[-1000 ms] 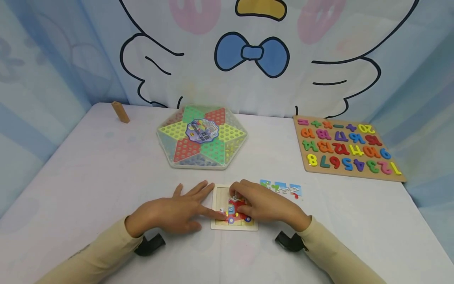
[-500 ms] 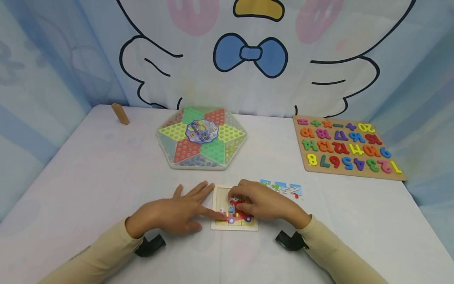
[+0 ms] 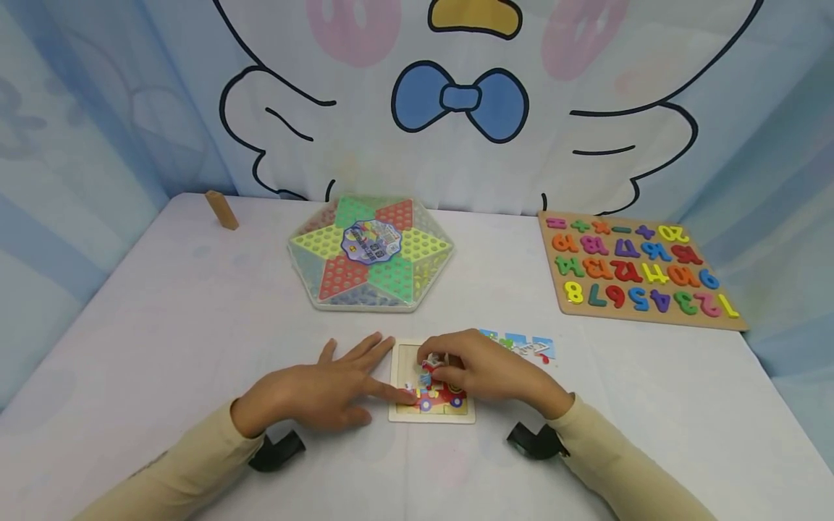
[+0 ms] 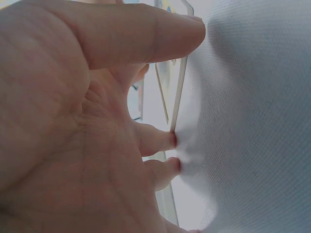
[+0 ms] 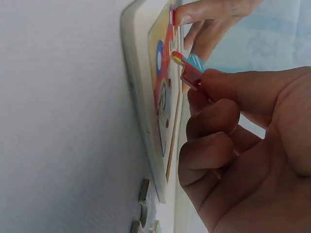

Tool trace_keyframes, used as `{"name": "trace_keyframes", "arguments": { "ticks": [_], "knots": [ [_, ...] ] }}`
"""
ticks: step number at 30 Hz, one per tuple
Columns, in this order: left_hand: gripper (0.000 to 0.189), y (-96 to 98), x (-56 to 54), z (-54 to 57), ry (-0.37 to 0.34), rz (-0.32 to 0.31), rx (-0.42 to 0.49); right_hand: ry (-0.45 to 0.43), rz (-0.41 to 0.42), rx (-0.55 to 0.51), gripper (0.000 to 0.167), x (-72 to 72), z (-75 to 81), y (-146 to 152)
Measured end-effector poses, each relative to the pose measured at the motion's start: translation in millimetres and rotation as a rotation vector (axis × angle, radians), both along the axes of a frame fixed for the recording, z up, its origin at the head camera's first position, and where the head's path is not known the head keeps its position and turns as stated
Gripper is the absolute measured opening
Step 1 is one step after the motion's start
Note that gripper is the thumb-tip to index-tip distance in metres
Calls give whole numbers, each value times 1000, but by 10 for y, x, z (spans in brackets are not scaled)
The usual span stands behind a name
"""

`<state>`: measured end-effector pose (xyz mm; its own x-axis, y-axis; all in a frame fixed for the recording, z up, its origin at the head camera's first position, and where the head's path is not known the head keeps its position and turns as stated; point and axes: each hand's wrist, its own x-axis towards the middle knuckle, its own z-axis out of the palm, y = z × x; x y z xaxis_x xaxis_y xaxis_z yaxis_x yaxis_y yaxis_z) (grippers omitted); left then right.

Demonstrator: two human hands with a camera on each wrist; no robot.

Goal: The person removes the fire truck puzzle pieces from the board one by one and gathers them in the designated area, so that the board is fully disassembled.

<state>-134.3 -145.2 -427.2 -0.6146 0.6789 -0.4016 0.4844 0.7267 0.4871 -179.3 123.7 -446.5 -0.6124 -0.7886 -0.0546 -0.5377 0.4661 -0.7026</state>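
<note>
A small wooden-framed jigsaw puzzle (image 3: 431, 419) with a red vehicle picture lies on the table between the hands. My right hand (image 3: 489, 367) pinches a red and blue puzzle piece (image 5: 190, 73) between thumb and index finger, its other fingers curled in. In the right wrist view that piece is tilted, raised over the picture. My left hand (image 3: 319, 392) lies with fingers spread at the frame's left side, its index fingertip pressing the lower left of the picture. In the left wrist view the left thumb (image 4: 160, 36) stretches across near the frame's edge.
Several loose puzzle pieces (image 3: 538, 349) lie beyond the right hand. A hexagonal Chinese checkers box (image 3: 365, 286) stands behind the puzzle. At the right is a number board (image 3: 628, 286), and a wooden block (image 3: 221, 210) stands at the back left.
The right hand has lifted the red and blue piece and tilted it, uncovering more of the picture beneath. The left hand has stayed in place.
</note>
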Motion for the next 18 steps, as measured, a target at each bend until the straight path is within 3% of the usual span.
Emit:
{"name": "trace_keyframes", "arguments": {
  "ticks": [11,18],
  "knots": [
    [62,50,10,-3,-9,21,-34,51,-73,-33,17,11,253,238],
    [63,32,14,9,-1,33,-27,96,-176,35,19,62,352,690]
  ]
}}
